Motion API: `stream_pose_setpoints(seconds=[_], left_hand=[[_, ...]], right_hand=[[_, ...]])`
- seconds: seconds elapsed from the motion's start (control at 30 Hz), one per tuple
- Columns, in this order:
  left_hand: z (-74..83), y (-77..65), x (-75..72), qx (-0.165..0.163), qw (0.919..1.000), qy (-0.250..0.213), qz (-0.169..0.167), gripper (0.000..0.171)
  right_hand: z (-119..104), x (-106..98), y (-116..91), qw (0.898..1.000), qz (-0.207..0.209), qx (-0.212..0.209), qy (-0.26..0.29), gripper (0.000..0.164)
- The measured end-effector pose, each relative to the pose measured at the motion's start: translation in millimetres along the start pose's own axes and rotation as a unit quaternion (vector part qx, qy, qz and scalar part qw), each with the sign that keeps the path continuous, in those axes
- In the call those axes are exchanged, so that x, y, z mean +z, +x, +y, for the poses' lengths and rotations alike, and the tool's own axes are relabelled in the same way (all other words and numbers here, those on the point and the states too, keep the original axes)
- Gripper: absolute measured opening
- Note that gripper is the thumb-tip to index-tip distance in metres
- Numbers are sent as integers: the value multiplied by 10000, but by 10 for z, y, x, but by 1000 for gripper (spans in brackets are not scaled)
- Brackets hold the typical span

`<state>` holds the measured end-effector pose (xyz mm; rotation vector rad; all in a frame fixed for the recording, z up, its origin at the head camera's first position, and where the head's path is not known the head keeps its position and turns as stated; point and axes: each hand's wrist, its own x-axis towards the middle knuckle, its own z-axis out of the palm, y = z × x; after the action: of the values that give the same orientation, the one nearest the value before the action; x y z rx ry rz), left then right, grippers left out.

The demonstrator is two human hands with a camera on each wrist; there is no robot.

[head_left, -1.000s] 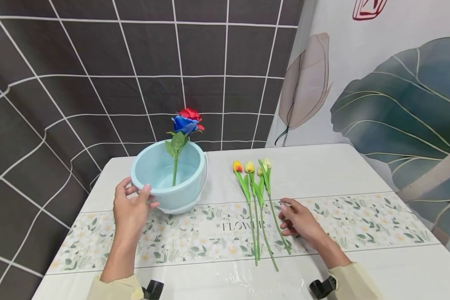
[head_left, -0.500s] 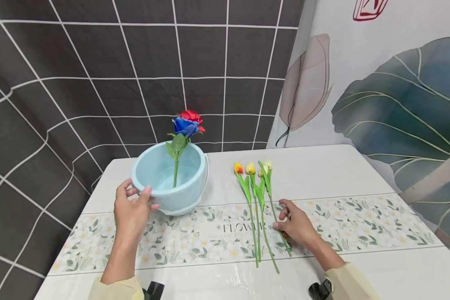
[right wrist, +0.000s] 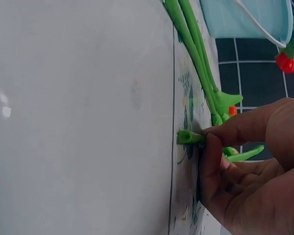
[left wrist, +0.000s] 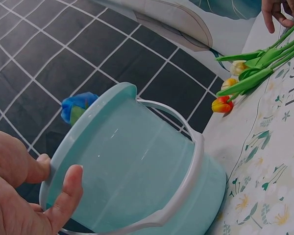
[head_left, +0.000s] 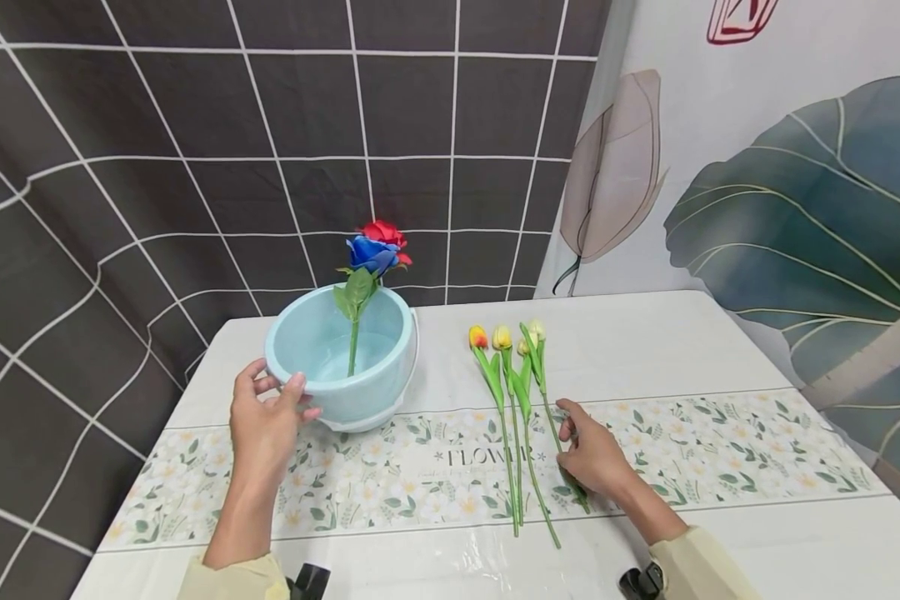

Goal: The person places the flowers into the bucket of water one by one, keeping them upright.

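My left hand (head_left: 264,429) grips the rim of a light-blue bucket (head_left: 367,402), thumb and fingers on either side of the near left edge. Inside the bucket stand a blue rose (head_left: 373,255) and a red rose (head_left: 384,233), blooms above the rim. To the right, several artificial tulips lie on the table, among them an orange-yellow tulip (head_left: 477,337) and a pale yellow tulip (head_left: 502,337). My right hand (head_left: 598,457) pinches the stem of the rightmost, white tulip (head_left: 537,332) between thumb and forefinger. In the right wrist view, its cut stem end (right wrist: 187,136) pokes out past the fingertips.
A white cloth with a floral band (head_left: 720,450) covers the table (head_left: 645,342). A dark gridded curtain (head_left: 405,108) hangs behind and at the left; a leaf-printed sheet (head_left: 795,200) hangs at the right. The bucket's pale handle (left wrist: 198,161) hangs down its side.
My right hand has moved slightly left and closed thumb and forefinger on the rightmost tulip's stem, which it stood beside before. The left hand stays on the bucket rim.
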<state>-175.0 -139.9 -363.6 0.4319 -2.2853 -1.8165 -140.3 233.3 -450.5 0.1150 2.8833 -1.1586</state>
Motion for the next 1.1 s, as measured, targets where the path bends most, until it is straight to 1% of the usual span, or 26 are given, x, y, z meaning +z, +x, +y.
stream_pose_setpoints(seconds=[0.3,0.5,0.63,0.83,1.1], left_hand=[[10,-6,4,8,10000,41,-20,63],[10,-10,-3,19,10000,72,-30,63],[13,-5,-5,0,10000,77,-23,64],[10,-5,-5,-5,10000,59,-39,63],[9,-7,-14,19,10000,74,-52,64]], right_hand=[[-9,25,6,9999,19,-3,-166,85],[-52,62,-32,9996,78,88,-253,80],[-90,79,-57,9986,114,56,-512,76],[-117,93,-54,9943,173,-75,-1047,76],[-142,96,-41,9937,161,68,-1106,89]])
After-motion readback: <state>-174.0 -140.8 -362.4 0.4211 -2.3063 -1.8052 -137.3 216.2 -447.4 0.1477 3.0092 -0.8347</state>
